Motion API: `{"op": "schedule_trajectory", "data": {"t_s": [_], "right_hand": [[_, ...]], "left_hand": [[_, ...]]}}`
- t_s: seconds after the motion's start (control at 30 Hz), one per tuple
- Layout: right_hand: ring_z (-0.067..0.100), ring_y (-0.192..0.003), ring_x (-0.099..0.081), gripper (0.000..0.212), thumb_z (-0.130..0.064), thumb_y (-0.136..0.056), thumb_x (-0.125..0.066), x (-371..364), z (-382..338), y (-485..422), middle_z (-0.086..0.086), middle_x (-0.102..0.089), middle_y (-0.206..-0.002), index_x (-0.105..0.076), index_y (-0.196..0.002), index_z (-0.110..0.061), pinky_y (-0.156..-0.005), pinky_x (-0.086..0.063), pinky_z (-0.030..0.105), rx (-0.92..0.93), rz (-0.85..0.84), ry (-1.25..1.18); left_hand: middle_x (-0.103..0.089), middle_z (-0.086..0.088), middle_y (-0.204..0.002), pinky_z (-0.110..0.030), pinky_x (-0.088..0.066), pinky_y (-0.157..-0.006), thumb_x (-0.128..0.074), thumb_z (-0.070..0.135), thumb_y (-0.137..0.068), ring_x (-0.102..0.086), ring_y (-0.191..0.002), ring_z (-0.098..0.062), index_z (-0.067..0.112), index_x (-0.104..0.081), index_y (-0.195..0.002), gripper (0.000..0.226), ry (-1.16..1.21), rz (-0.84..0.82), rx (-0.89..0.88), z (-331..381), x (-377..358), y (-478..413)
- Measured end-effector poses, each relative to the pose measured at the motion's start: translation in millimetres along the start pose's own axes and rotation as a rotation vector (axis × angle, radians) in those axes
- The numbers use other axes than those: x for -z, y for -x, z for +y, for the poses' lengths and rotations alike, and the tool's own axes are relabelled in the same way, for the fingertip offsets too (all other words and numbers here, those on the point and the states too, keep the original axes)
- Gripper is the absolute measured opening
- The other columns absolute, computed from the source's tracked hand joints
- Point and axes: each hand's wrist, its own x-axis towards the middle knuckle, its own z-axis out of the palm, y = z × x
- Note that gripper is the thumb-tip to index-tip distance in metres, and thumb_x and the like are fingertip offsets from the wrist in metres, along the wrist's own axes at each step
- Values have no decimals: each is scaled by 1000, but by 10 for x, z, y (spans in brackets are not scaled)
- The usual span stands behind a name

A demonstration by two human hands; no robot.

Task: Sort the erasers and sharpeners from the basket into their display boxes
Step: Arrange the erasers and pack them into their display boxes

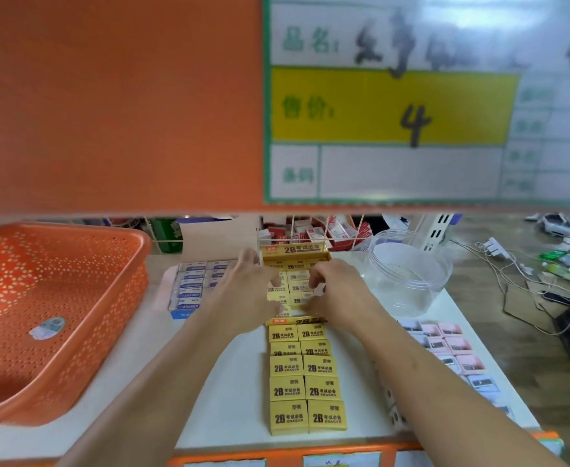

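Two yellow display boxes of 2B erasers lie end to end on the white shelf. The near box [307, 379] is full, in two neat columns. Over the far box [295, 252] both my hands work: my left hand [253, 291] and my right hand [335, 288] pinch yellow erasers [298, 281] lying in it, fingers curled. The orange perforated basket [51, 318] stands at the left and looks empty apart from a sticker. A box of white-and-blue erasers [191, 288] sits left of my left hand. Pink sharpeners [455, 352] fill a box at the right, partly behind my right forearm.
A clear round plastic jar [408, 274] stands behind my right hand. A wire rack with red boxes [320, 230] lines the back. An orange shelf front with a price label [391, 106] hangs just overhead. Cables and clutter [526, 271] cover the wooden floor at the right.
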Motion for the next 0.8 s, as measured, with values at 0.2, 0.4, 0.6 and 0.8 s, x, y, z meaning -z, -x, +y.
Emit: {"op": "schedule_trajectory", "data": {"t_s": [0.2, 0.4, 0.6, 0.8], "right_hand": [[7, -67, -55, 8, -21, -76, -77, 335, -2, 347, -10, -62, -72, -70, -78, -18, -63, -44, 22, 52, -370, -136], [8, -77, -57, 22, -27, -69, -82, 201, -42, 506, -14, -60, -79, -63, -79, -32, -71, -49, 29, 81, -498, 17], [11, -78, -57, 20, -24, -75, -79, 185, -36, 542, -11, -58, -81, -64, -87, -29, -71, -48, 29, 88, -481, -15], [12, -87, -55, 11, -22, -88, -66, 282, 20, 420, -8, -55, -94, -65, -98, -19, -68, -43, 17, 110, -185, -38]], "left_hand": [[-54, 19, -87, -17, -44, -67, -66, 36, -87, -57, -81, -2, 28, -69, -83, 9, 138, -132, -143, 166, 31, 407], [-61, 15, -88, -28, -54, -75, -75, 42, -77, -59, -83, -3, 30, -61, -91, 24, 129, -351, -80, 175, -46, 515], [-64, 6, -84, -36, -58, -67, -78, 32, -77, -66, -77, -13, 31, -53, -80, 25, 238, -323, -45, 165, -66, 503], [-61, 10, -86, -27, -54, -70, -71, 29, -84, -62, -77, -8, 28, -56, -86, 15, 279, -92, -14, 144, 34, 431]]}}
